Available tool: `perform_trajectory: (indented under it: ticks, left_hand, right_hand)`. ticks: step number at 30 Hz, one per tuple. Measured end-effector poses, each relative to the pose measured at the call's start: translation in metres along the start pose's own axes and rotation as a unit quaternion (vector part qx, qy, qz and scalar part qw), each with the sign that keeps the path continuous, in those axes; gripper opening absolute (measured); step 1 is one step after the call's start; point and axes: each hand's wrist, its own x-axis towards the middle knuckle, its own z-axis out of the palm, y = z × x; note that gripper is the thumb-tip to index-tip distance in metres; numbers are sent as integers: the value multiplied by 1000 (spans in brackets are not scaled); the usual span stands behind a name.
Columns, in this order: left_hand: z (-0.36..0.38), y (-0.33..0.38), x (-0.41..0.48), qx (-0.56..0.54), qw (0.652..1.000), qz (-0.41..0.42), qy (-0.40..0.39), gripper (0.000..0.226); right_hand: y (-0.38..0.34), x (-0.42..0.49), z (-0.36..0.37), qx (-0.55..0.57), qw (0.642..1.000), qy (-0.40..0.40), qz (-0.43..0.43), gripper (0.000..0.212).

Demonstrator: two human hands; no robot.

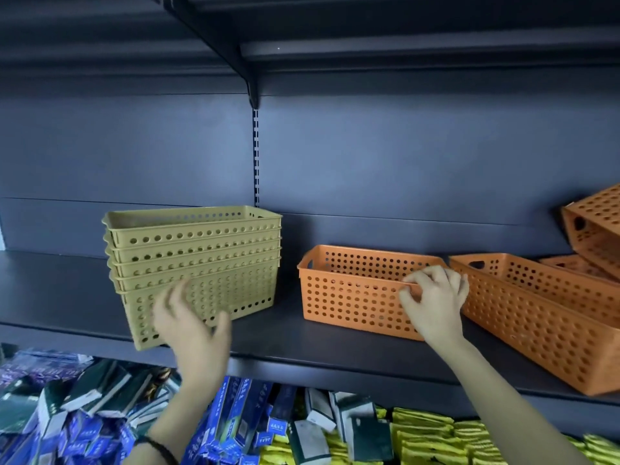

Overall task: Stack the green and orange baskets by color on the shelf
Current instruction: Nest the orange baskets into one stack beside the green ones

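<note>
A stack of several green perforated baskets stands on the dark shelf, left of centre. My left hand is in front of its lower right part, fingers spread, blurred, holding nothing. An orange basket sits upright at the middle of the shelf. My right hand grips the near rim of that basket at its right end. A second orange basket lies close beside it on the right. Further orange baskets lean tilted at the far right edge.
An upper shelf on a bracket overhangs the work area. Below the shelf lies a jumble of blue, green and white boxes and yellow packets. Bare shelf surface shows left of the green stack.
</note>
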Motion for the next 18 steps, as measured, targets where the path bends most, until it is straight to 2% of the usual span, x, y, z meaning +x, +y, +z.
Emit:
perform_trajectory:
  ticks: [2,4,7,9,11,14,18]
  left_hand:
    - [24,14,-20,-14,992,45,-116,63]
    - [48,27,-29,-61,977,2,-206,69]
    - [76,45,-33,-114,955,-31,-271,84]
    - [88,57,-35,-141,940,-35,-308,82]
    - [96,66,-39,-151,932,-47,-326,67]
    - [102,75,-43,-159,940,-64,-294,46]
    - [108,79,-44,-175,930,-58,-319,30]
  right_hand:
    - [11,0,-8,18,1000,-2,2,9]
    - [21,0,-17,42,999,-11,0,15]
    - [39,-3,-33,79,995,-43,-33,31]
    - [49,-6,-50,85,994,-48,-54,26]
    - [62,-9,-67,34,997,-18,-70,29]
    - [82,-15,-93,-129,988,52,-71,30]
    - [106,-23,-111,-273,962,27,-20,33]
